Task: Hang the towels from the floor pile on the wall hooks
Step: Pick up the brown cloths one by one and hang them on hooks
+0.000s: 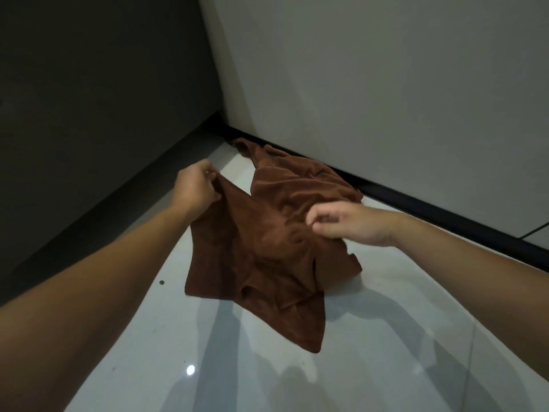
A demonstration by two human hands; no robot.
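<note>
dark wall (89, 99): 9 to 11 o'clock, in shadow; I see nothing on it.
left hand (194, 185): 10 o'clock of the cloth. Grip clenched on a top corner of the towel, pinched between thumb and fingers. I read it as the lift point, so the cloth opens out and hangs free.
towel (252, 257): dead centre, raised off the floor (386, 352) and slung between both hands. Rust-brown, soft pile, matte, creased and half unfolded. Top edge sags between the hands; one corner hangs in a point at 6 o'clock.
floor pile (300, 182): 12 o'clock behind the held towel, same brown, crumpled, lying on the floor against the skirting. I can't tell how many pieces are in it.
right hand (350, 226): 3 o'clock of the cloth, fingers curled over the upper edge and touching it. I cannot tell if the grip has closed on cloth. My guess: hunting for the second corner.
skirting (445, 215): black strip, runs 12 to 4 o'clock.
pale wall (386, 84): 1 to 3 o'clock, plain.
wall hooks: not in view, hanging not yet done.
</note>
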